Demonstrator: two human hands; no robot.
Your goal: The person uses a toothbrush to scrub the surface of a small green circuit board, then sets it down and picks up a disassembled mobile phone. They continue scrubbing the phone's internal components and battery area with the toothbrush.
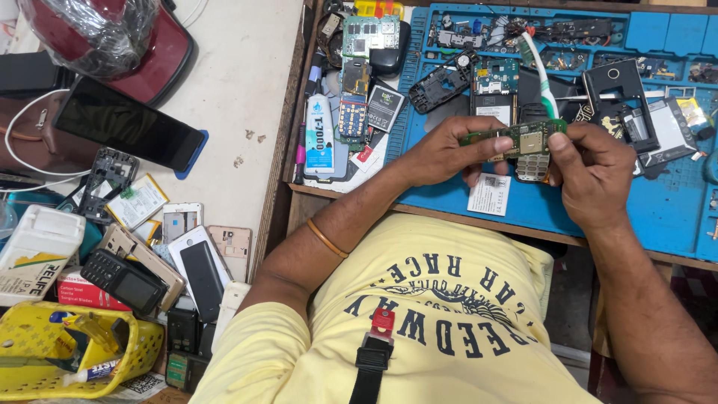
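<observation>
My left hand (443,151) pinches the left end of a small green circuit board (523,138) with a gold shield, held level above the blue work mat (523,206). My right hand (591,168) grips the board's right end together with a white and green toothbrush (540,75), whose brush end points away from me. Under the board, a phone keypad (531,168) shows between my hands. A white slip of paper (490,194) lies on the mat just below my left hand.
A glue tube (319,135), other circuit boards (370,36), phone frames (441,86), a battery (669,131) and small parts crowd the mat. On the left counter lie a dark phone (127,123), several old phones (194,265), a yellow basket (75,352) and a wrapped red helmet (112,37).
</observation>
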